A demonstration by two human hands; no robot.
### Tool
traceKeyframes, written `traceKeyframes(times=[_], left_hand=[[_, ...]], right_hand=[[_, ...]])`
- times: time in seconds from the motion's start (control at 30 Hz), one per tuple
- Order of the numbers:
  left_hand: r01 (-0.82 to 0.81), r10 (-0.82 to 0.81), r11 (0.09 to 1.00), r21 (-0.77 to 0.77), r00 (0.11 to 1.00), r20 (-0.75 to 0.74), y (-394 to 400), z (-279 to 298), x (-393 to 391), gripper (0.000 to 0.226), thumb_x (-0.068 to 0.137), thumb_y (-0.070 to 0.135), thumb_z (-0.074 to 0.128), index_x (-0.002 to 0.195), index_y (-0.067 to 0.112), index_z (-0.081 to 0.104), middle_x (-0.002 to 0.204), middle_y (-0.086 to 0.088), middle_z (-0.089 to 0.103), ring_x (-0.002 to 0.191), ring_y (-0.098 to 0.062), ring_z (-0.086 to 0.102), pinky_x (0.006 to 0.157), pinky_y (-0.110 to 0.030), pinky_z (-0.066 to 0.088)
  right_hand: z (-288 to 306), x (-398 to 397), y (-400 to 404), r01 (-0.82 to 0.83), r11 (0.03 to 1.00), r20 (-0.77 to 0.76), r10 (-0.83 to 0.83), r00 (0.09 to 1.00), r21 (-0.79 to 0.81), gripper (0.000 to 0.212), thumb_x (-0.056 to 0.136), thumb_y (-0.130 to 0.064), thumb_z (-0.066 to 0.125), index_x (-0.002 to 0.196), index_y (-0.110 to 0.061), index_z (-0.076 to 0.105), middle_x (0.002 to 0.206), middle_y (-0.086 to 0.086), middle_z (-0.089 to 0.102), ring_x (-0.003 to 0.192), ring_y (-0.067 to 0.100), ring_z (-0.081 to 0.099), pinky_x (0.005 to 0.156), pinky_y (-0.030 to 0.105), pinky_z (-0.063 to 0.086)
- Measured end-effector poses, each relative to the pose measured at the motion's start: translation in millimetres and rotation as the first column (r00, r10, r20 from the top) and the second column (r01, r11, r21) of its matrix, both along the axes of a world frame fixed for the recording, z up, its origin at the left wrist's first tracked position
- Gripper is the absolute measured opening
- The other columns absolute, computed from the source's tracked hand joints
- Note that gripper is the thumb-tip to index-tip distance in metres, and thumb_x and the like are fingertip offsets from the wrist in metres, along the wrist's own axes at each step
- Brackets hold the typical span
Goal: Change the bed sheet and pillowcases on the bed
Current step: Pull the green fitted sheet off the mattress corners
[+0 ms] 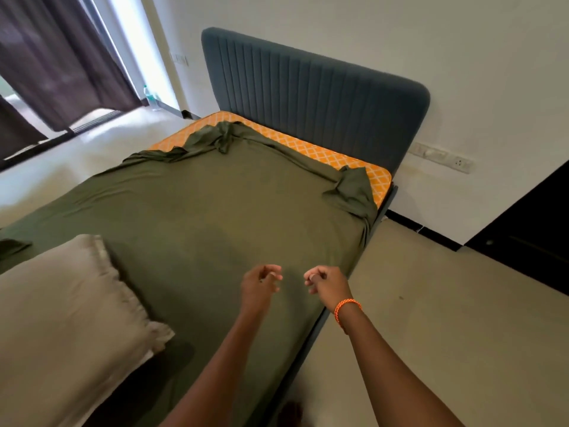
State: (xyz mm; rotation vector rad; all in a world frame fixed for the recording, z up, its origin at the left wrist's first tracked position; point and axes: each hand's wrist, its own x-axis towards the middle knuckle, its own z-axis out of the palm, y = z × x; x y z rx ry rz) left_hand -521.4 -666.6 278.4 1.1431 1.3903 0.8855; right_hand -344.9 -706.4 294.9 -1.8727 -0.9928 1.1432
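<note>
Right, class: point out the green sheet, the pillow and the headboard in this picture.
green sheet [191,217]: head view, on the flat middle of the sheet.
pillow [64,315]: head view, on the middle of its beige top face.
headboard [314,109]: head view, on the ribbed padded front.

Olive-green bed sheet [197,217] lies spread over the mattress [311,148], wrinkled. Both head-end corners are off and bunched inward, exposing an orange, white-lattice mattress strip along the headboard. The right side hangs over the bed edge. Beige pillow [64,315] with frilled edge rests on the sheet, lower left.
</note>
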Motion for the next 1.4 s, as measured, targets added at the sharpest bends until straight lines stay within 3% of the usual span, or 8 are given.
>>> traceKeyframes(times=[0.27,0.53,0.63,0.77,0.87,1.1,1.27,1.4], left_hand=[[-0.014,0.017,0.999,0.03,0.996,-0.092,152,-33,136,0.035,0.093,-0.012,0.052,0.088,0.014,0.075,0.079,-0.005,0.073,0.069,-0.012,0.067,0.058,-0.029,0.055],[-0.075,0.05,0.991,-0.109,0.976,-0.21,287,-132,337,0.024,0.095,0.009,0.057,0.092,0.019,0.079,0.088,0.0,0.079,0.08,-0.015,0.075,0.07,-0.035,0.063],[-0.113,0.066,0.977,-0.182,0.968,-0.243,336,-162,388,0.024,0.088,0.024,0.054,0.087,0.021,0.077,0.086,0.0,0.078,0.079,-0.015,0.073,0.069,-0.029,0.056],[-0.134,0.051,0.952,-0.274,0.956,-0.29,406,-224,447,0.028,0.086,0.031,0.056,0.09,0.017,0.08,0.093,-0.003,0.08,0.092,-0.02,0.073,0.084,-0.035,0.056],[-0.169,0.063,0.953,-0.251,0.922,-0.382,454,-286,471,0.042,0.084,0.052,0.052,0.092,0.022,0.081,0.096,-0.004,0.08,0.094,-0.025,0.074,0.087,-0.042,0.057],[-0.128,-0.03,0.973,-0.193,0.756,-0.654,549,-365,490,0.085,0.092,0.051,0.071,0.162,0.034,0.026,0.165,-0.015,0.029,0.151,-0.032,0.028,0.122,-0.048,0.028],[-0.025,-0.173,0.951,-0.308,0.783,-0.597,560,-400,491,0.028,0.091,0.046,0.071,0.115,0.032,0.072,0.174,-0.006,0.013,0.16,-0.032,0.001,0.127,-0.044,0.008],[0.167,-0.278,0.949,-0.268,0.845,-0.457,524,-422,480,0.037,0.067,0.044,0.064,0.093,0.023,0.08,0.173,0.014,0.004,0.156,-0.008,-0.01,0.125,-0.036,-0.006]], right_hand=[[-20,125,160,-0.051,0.999,-0.061,0.051,0.997,-0.005,0.023,0.096,0.002,0.049,0.095,-0.005,0.07,0.076,0.004,0.07,0.056,0.015,0.061,0.045,0.014,0.04],[-139,266,320,-0.156,0.982,-0.1,0.146,0.984,-0.107,0.03,0.098,0.002,0.054,0.085,-0.022,0.067,0.077,0.0,0.07,0.069,0.019,0.069,0.071,0.041,0.062],[-172,319,362,-0.174,0.967,-0.068,0.164,0.984,-0.187,0.028,0.096,0.002,0.052,0.094,-0.022,0.067,0.077,-0.008,0.067,0.064,0.003,0.066,0.066,0.024,0.058],[-238,394,423,-0.241,0.925,-0.024,0.244,0.969,-0.294,0.023,0.087,-0.01,0.055,0.08,-0.029,0.066,0.084,-0.002,0.075,0.084,0.022,0.072,0.081,0.042,0.059],[-272,438,474,-0.23,0.919,0.016,0.248,0.969,-0.322,0.023,0.09,-0.007,0.059,0.083,-0.027,0.068,0.082,-0.005,0.072,0.083,0.018,0.069,0.076,0.03,0.054],[-348,482,581,-0.147,0.98,0.219,0.174,0.96,-0.132,0.021,0.092,-0.006,0.056,0.089,-0.02,0.072,0.09,-0.001,0.075,0.086,0.017,0.069,0.075,0.032,0.055],[-381,464,640,-0.252,0.958,0.484,0.158,0.86,0.136,0.029,0.089,-0.008,0.057,0.115,-0.017,0.067,0.119,0.006,0.061,0.115,0.028,0.054,0.102,0.044,0.046],[-400,443,699,-0.272,0.958,0.499,0.191,0.845,0.093,0.062,0.092,-0.028,0.065,0.148,-0.008,0.048,0.151,0.015,0.047,0.144,0.032,0.039,0.121,0.041,0.027]])
